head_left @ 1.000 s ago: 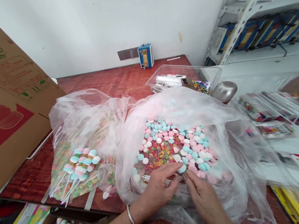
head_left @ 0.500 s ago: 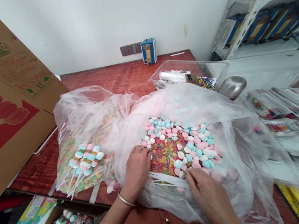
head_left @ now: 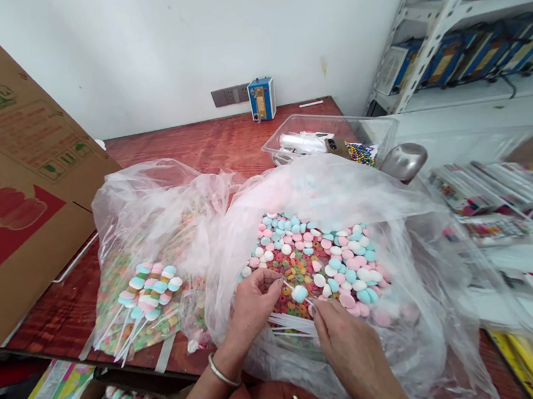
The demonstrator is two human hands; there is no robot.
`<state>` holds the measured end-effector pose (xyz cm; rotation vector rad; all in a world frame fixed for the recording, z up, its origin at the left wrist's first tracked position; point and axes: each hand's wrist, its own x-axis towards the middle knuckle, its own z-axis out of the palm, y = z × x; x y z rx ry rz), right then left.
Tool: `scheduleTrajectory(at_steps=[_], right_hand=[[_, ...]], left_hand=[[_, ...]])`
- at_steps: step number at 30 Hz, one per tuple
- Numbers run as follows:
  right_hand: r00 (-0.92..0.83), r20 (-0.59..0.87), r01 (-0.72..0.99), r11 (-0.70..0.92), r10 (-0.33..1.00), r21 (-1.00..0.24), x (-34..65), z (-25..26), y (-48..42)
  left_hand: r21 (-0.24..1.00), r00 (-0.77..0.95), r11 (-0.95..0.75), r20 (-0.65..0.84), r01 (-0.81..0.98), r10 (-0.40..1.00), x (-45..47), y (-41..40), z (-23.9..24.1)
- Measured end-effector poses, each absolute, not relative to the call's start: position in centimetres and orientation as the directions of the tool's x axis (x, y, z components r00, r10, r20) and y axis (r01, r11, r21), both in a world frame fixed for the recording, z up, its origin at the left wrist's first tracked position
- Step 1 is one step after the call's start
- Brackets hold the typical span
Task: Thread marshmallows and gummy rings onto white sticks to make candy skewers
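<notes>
- Our right hand (head_left: 345, 331) is closed in a pinch, thumb and fingers on the lower part of a thin white stick (head_left: 287, 284).
- Our left hand (head_left: 253, 299) is curled, thumb and forefinger nearly together at the stick's upper end; we cannot tell whether they grip it or a small piece.
- The stick slants between our hands over the ring-shaped pieces (head_left: 282, 269), with a pale blue sweet (head_left: 299, 294) threaded partway along it.
- If our right pinch loosens, we judge the stick could twist or drop among the loose sweets (head_left: 353, 273).
- Pushing off-centre could split the soft sweet or bend the stick; a hurried push could prick a fingertip.
- Spare white sticks (head_left: 291, 322) lie just below our hands, where a wrist could scatter them.
- The slack plastic bag (head_left: 243, 212) could snag a sleeve and spill its contents across the desk (head_left: 176, 142).
</notes>
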<state>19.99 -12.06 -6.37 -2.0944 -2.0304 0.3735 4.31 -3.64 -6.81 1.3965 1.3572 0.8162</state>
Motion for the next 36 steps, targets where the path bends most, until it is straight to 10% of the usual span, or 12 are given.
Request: scheduleTrajectory(at_steps=[10, 19, 23, 27, 36], right_hand=[[0.074, -0.031, 0.682, -0.073, 0.997, -0.728, 20.7, -6.8, -11.8], [0.092, -0.076, 0.725, -0.119, 0.993, -0.678, 22.1, -7.2, -12.8], [0.063, -0.078, 0.771, -0.098, 0.995, -0.629, 22.0, -7.2, -13.4], [0.048, -0.057, 0.788, -0.072, 0.997, -0.612, 21.7, -7.4, -13.7], [0.045, -0.029, 0.818, -0.053, 0.999, -0.573, 21.1, -6.9, -13.3]], left_hand=[[0.852, 0.221, -0.179, 0.077, 0.491, 0.972, 2.8, -4.7, -6.1], [0.454, 0.563, -0.561, 0.147, 0.692, 0.813, 2.5, -4.6, -7.6], [0.662, 0.398, -0.406, 0.174, 0.630, 0.901, 3.0, -4.6, -7.7], [0.937, 0.202, 0.050, -0.126, 0.346, 0.971, 3.4, -4.2, -7.3], [0.926, 0.273, 0.361, -0.321, -0.110, 0.907, 5.3, -4.8, -8.0]])
